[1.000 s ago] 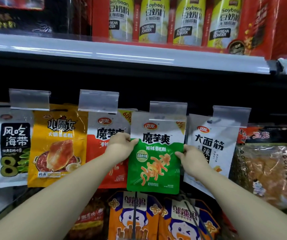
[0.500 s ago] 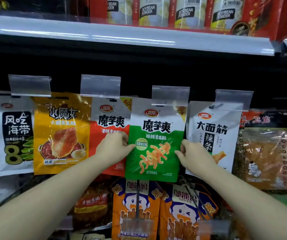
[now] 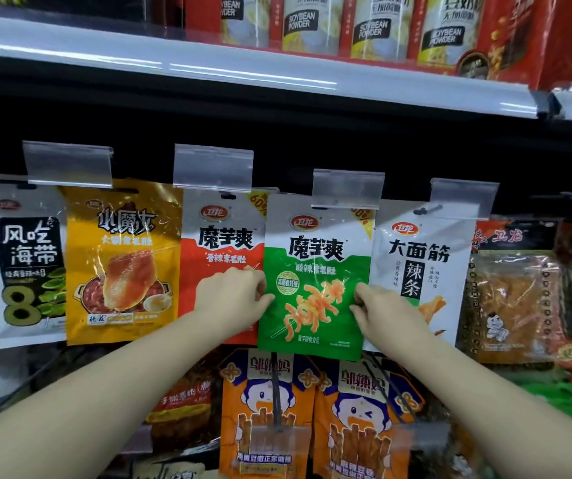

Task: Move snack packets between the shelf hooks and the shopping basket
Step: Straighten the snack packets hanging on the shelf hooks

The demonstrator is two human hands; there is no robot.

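Observation:
A green and white snack packet (image 3: 315,292) hangs in the middle of the hook row, its top tucked under a clear price-tag holder (image 3: 346,188). My left hand (image 3: 232,295) pinches its left edge at mid height. My right hand (image 3: 381,307) pinches its right edge at about the same height. A red and white packet (image 3: 222,243) hangs just left of it, partly behind my left hand. A white packet (image 3: 419,257) hangs just right of it. No shopping basket is in view.
More packets hang along the row: a white seaweed one (image 3: 18,264), a yellow one (image 3: 122,261), a clear orange one (image 3: 515,302). Orange packets (image 3: 263,409) hang on lower hooks below my arms. A shelf edge (image 3: 243,70) with soybean powder cans (image 3: 374,25) runs overhead.
Both hands slid lower down the green packet's edges, from near the top to mid height. The packet's top has come to sit under the price-tag holder. The camera tilted down slightly.

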